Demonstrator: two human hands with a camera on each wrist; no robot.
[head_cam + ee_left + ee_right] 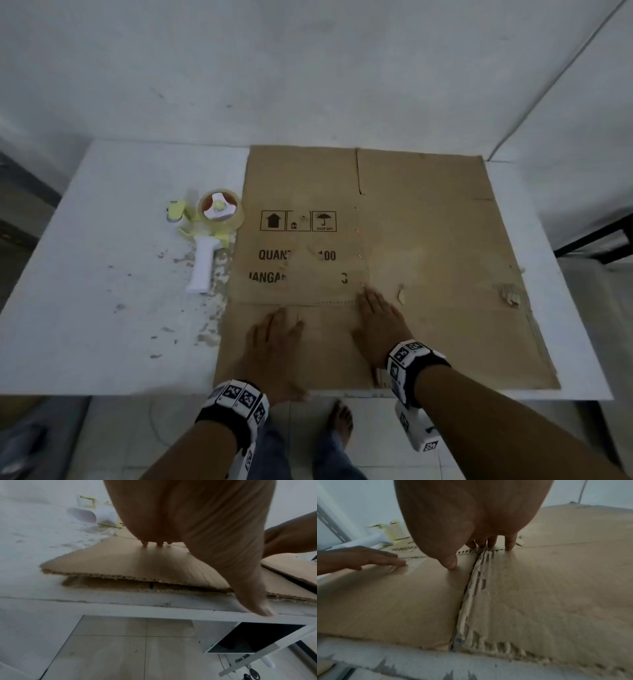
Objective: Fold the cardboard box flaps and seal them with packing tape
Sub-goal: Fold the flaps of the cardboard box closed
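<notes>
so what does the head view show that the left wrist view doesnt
Only the head view shows the printed handling symbols and lettering on the flattened cardboard box, the whole tape dispenser with its roll, and the right hand laid flat near the centre slit.

Only the left wrist view shows the box's corrugated near edge, with two layers stacked, and the tiled floor under the table.

Both show the left hand with straight fingers pressing on the near flap, and the dispenser's white handle lying off the cardboard.
</notes>
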